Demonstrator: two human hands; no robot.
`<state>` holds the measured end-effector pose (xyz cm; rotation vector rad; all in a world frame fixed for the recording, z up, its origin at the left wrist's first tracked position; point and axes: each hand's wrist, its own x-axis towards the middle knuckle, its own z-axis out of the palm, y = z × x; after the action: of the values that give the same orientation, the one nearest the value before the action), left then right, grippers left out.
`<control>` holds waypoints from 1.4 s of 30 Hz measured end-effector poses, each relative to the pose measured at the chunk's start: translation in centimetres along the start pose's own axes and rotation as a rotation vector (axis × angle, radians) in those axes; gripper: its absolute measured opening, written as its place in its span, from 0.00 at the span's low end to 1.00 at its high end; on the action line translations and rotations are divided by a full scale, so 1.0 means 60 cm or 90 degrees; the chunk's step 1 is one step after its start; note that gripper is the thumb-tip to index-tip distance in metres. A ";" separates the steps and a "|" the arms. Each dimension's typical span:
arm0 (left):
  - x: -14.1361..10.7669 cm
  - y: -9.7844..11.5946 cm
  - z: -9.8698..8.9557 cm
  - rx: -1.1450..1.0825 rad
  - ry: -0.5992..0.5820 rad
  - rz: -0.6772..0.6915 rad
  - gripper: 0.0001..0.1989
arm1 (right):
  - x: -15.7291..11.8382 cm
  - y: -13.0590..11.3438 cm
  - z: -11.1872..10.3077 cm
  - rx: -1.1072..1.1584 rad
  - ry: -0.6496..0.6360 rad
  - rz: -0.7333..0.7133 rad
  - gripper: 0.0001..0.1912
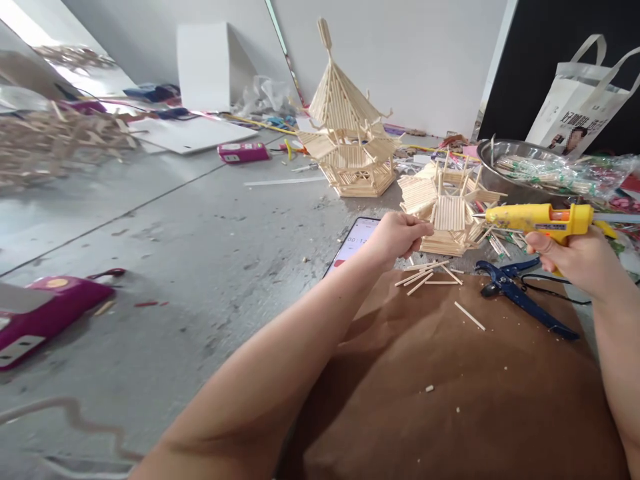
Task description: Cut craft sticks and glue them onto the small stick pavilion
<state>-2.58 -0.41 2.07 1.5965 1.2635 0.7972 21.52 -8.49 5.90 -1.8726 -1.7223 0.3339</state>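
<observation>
Just ahead of you, on the grey surface (210,253), stands a small, roofless model (450,213) built of pale wooden sticks. Your left hand (400,237) reaches to its near side, fingers pinched together at the tips; you cannot tell whether a stick sits between them. Your right hand (575,257) has its fingers wrapped around the handle of a yellow glue gun (530,218), whose nozzle points left, close to the model. Below the model, loose sticks (425,273) lie scattered at the far edge of a brown sheet (450,413), with a dark blue cutter (520,298) to their right. A phone (360,233) lies partly behind your left hand. Behind the model, to the left, rises a taller pagoda (350,140) with a pointed roof; to the right are a metal bowl (486,157) and a white bag (570,107).
</observation>
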 end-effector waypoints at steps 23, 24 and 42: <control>0.009 -0.004 0.006 -0.170 -0.011 -0.028 0.10 | 0.007 -0.003 0.023 -0.038 0.014 -0.055 0.25; 0.009 -0.005 0.006 -0.169 -0.010 -0.026 0.10 | 0.007 -0.004 0.024 -0.039 0.012 -0.053 0.25; 0.007 -0.007 0.010 -0.134 0.029 -0.003 0.10 | 0.007 -0.012 0.025 -0.067 -0.003 -0.045 0.23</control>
<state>-2.08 -0.12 1.46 1.4136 1.1739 0.9362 20.16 -7.71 5.15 -1.8802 -1.8355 0.2239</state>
